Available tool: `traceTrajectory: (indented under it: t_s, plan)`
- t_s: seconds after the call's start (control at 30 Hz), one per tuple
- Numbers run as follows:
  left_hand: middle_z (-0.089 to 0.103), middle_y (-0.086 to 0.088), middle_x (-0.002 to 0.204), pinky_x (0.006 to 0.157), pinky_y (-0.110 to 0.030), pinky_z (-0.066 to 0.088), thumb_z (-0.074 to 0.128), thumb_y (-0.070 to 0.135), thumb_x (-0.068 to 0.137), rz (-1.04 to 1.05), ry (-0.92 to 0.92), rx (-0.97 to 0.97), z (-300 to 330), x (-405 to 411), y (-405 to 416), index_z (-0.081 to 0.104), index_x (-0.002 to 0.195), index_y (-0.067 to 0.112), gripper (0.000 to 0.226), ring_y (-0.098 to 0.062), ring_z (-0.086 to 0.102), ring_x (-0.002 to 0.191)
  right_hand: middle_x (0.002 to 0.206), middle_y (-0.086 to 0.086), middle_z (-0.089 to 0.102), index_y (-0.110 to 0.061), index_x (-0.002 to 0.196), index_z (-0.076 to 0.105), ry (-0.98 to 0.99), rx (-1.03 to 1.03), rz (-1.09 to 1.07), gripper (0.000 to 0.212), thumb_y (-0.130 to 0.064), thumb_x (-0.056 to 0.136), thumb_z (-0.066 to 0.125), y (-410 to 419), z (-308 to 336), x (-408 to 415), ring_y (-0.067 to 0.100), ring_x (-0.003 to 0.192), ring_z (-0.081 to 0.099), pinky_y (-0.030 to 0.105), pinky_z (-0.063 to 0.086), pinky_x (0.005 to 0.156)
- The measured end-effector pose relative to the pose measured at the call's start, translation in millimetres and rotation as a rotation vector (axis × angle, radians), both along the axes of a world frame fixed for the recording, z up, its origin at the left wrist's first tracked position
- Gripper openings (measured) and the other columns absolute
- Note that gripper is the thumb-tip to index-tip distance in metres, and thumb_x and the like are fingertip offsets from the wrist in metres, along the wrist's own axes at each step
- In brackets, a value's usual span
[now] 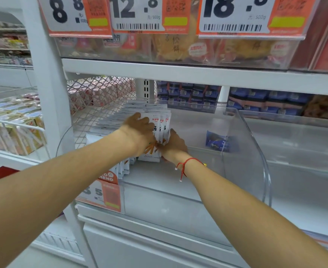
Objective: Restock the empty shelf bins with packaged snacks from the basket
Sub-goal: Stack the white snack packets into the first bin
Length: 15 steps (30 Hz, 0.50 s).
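Observation:
Both my hands reach into a clear plastic shelf bin [263,171]. Between them stands a small stack of white snack packets [162,125] with orange sticks printed on them, upright on the bin floor. My left hand [140,130] lies against the stack's left and front side, fingers curled over the top. My right hand [173,145] grips the stack's lower right corner. More white packets [120,117] lie in rows behind and left of the held stack. The basket is out of view.
A lone blue packet [216,141] leans at the bin's back right. The neighbouring bin [304,151] on the right holds nothing visible. Price tags [138,14] hang from the upper shelf of filled bins. A wire mesh divider [93,101] bounds the left.

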<state>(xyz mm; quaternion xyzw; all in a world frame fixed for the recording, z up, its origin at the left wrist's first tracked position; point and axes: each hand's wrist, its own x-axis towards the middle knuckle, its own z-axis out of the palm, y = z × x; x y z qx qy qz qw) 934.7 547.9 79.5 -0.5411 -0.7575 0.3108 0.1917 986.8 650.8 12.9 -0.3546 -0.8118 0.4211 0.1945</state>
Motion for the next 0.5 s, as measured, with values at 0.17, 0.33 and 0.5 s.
traceTrajectory:
  t_s: [0.17,0.33,0.5]
  plan:
    - [0.030,0.001,0.148,0.116,-0.038,0.018,0.045,0.021,0.096,0.011,-0.035,-0.069,0.4,-2.5,-4.4,0.035,0.143,0.040,0.051,-0.021,0.023,0.140,0.113,0.017,0.062,-0.016,0.109,0.038,0.118,-0.166,-0.066,0.050,-0.020,0.078,0.077,5.8,-3.1,-6.1,0.036,0.098,0.065,0.047,0.055,0.085]
    - [0.019,-0.002,0.155,0.120,-0.042,0.009,0.040,0.017,0.097,0.048,-0.063,-0.127,1.4,-7.1,-7.9,0.029,0.146,0.044,0.056,-0.021,0.012,0.145,0.117,0.013,0.062,-0.012,0.122,0.050,0.017,-0.055,0.124,0.039,-0.009,0.085,0.062,8.3,-0.6,-4.2,0.030,0.102,0.063,0.044,0.054,0.089]
    - [0.009,-0.003,0.159,0.119,-0.047,-0.001,0.037,0.020,0.098,0.087,-0.050,-0.175,-2.6,-1.8,-7.2,0.022,0.148,0.041,0.056,-0.022,0.001,0.148,0.157,0.014,0.010,-0.013,0.147,-0.023,-0.338,0.158,0.286,0.089,-0.005,0.093,0.047,1.7,-2.7,3.1,0.033,0.136,0.034,0.041,0.038,0.107]
